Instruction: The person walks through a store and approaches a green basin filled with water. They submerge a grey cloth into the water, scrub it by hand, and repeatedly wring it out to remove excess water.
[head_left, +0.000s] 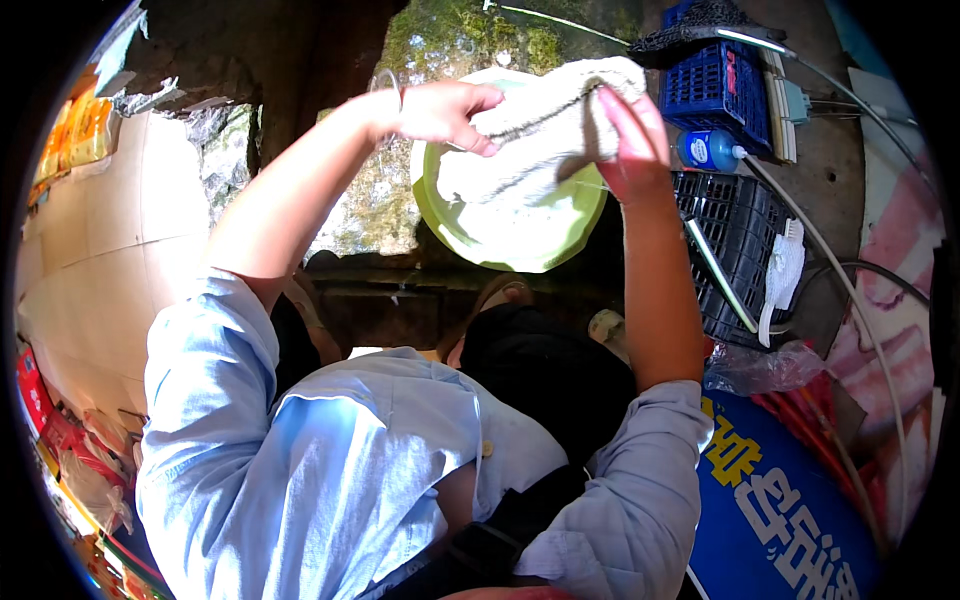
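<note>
A pale green plastic basin (517, 259) stands before me, its inside very bright in the sun. Over it I hold a white cloth (540, 150) with a dark line across it. My left hand (454, 116), with a bracelet at the wrist, lies at the cloth's left edge, thumb and fingers apart; whether it grips the fabric is unclear. At the upper right, my right hand (634, 142) pinches the cloth between thumb and fingers. The cloth's lower part hangs into the basin, and glare hides what lies under it.
To the right are a blue plastic crate (712, 97), a plastic bottle (709, 150), a black crate (731, 225) with a white brush (784, 270) on it, and a hose (832, 262). Mossy stone (367, 202) lies beside the basin. My feet are below it.
</note>
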